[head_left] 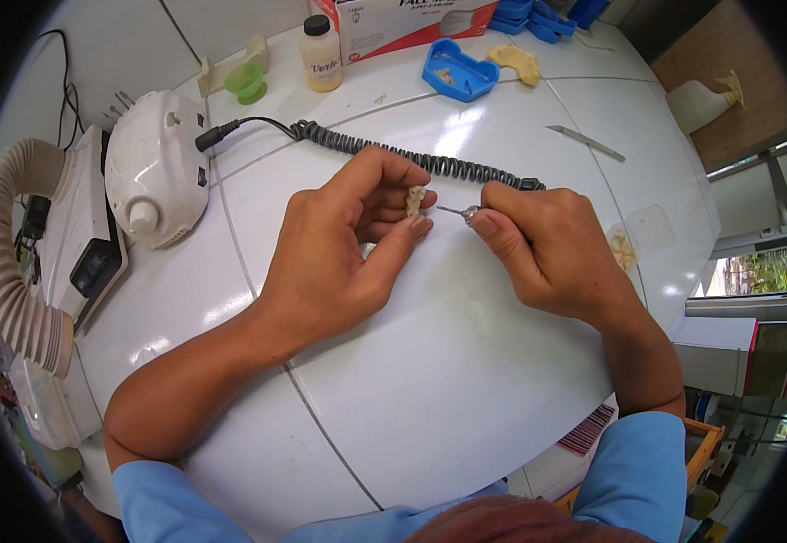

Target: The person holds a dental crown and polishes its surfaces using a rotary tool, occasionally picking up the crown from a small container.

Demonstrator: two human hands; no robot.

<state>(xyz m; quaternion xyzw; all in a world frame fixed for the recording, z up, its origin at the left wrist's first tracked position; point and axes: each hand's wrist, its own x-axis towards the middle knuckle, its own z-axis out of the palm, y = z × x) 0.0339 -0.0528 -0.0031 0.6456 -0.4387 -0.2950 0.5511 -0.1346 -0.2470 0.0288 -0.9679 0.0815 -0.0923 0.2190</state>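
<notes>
Between the thumb and fingers of my left hand (339,240) is a small cream-white piece shaped like a row of teeth, a dental piece (415,201). My right hand (547,244) wraps around a dental handpiece (473,214), most of it hidden by the fingers. Its thin metal bur (450,210) points left toward the dental piece, with a small gap between them. A black coiled cord (393,152) runs behind both hands, from near the right hand to a white control unit (156,172) at the left.
A ribbed suction hose (13,235) curves along the left edge. At the back stand a bottle with a black cap (321,54), a green cup (247,83), a box (411,27) and a blue tray (458,74) beside a yellowish cast (515,63). A metal knife (588,143) lies far right.
</notes>
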